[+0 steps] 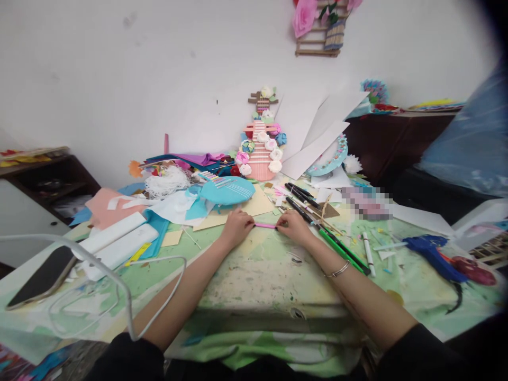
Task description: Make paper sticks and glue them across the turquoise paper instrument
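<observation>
A thin pink strip or stick lies level between my two hands, low over the table's middle; its exact kind is too small to tell. My left hand pinches its left end, fingers closed. At the other end, my right hand has closed fingers on it too. Just beyond my left hand stands a round light-blue piece with white strings and pale sticks. Several black markers lie beside my right hand. Farther back, a pink lute-like craft with paper flowers leans against the wall.
On the right lie a blue glue gun, green-and-black long tools and a white marker. A phone, white boxes and a tuft of white string are on the left. A white cable loops across my left forearm.
</observation>
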Demonstrator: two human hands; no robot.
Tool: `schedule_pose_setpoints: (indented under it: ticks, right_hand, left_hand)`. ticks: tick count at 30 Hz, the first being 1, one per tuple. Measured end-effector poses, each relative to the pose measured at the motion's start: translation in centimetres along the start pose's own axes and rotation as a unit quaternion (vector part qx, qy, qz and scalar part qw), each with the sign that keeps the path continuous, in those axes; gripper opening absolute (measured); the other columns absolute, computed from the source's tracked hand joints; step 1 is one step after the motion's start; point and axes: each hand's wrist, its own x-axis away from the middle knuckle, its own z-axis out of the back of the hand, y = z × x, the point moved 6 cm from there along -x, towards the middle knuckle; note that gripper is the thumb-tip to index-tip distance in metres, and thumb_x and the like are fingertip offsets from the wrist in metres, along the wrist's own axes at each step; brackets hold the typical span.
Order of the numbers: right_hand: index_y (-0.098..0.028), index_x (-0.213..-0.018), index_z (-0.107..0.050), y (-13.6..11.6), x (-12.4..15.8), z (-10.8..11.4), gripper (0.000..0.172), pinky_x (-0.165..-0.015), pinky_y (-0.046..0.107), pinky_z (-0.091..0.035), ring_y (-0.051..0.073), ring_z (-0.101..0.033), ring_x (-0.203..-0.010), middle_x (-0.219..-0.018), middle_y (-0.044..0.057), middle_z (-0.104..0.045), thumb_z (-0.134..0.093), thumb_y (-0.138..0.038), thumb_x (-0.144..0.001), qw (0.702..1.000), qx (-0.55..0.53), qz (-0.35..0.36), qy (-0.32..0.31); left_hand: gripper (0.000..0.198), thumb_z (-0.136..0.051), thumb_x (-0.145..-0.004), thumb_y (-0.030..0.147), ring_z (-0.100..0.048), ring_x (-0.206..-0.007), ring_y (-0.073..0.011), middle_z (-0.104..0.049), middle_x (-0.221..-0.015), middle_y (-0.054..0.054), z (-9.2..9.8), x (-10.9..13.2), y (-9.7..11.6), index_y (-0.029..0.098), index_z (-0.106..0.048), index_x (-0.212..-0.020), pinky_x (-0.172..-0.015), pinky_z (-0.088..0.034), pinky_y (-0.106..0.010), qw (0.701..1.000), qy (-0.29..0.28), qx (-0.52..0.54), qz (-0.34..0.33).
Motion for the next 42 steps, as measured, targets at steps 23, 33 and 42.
schedule_pose_setpoints:
  ticks: [23,33,42]
  right_hand:
    - [-0.015,-0.072,-0.063,-1.0,0.6,-0.1,0.005,-0.071,0.026,-0.036,0.016,-0.051,-0.078,-0.082,0.006,-0.056,-0.059,-0.013,-0.075,0.999,-0.018,0.028,-0.023]
    - [-0.014,-0.071,-0.06,-1.6,0.8,0.0,0.012,-0.068,0.024,-0.038,0.014,-0.05,-0.072,-0.08,0.005,-0.053,-0.054,-0.003,-0.073,0.998,-0.03,0.049,-0.026]
    - [-0.013,-0.074,-0.062,-1.8,0.8,0.2,0.013,-0.067,0.024,-0.038,0.014,-0.05,-0.071,-0.079,0.005,-0.053,-0.055,-0.003,-0.071,0.998,-0.027,0.046,-0.029]
  left_hand:
    - [0.025,-0.061,-0.072,0.04,-0.054,-0.071,-0.0197,-0.06,-0.07,-0.006,0.4,0.6,-1.7,0.016,-0.057,-0.066,-0.067,-0.039,-0.032,0.99,0.043,-0.018,0.136]
    - [0.019,-0.064,-0.069,0.034,-0.056,-0.069,-0.018,-0.062,-0.069,-0.005,0.2,0.6,-1.7,0.017,-0.059,-0.066,-0.065,-0.04,-0.03,0.987,0.045,0.015,0.152]
    - [0.016,-0.063,-0.069,0.031,-0.056,-0.07,-0.0184,-0.062,-0.07,-0.005,0.2,0.6,-1.6,0.016,-0.059,-0.067,-0.066,-0.04,-0.03,0.987,0.041,0.024,0.156]
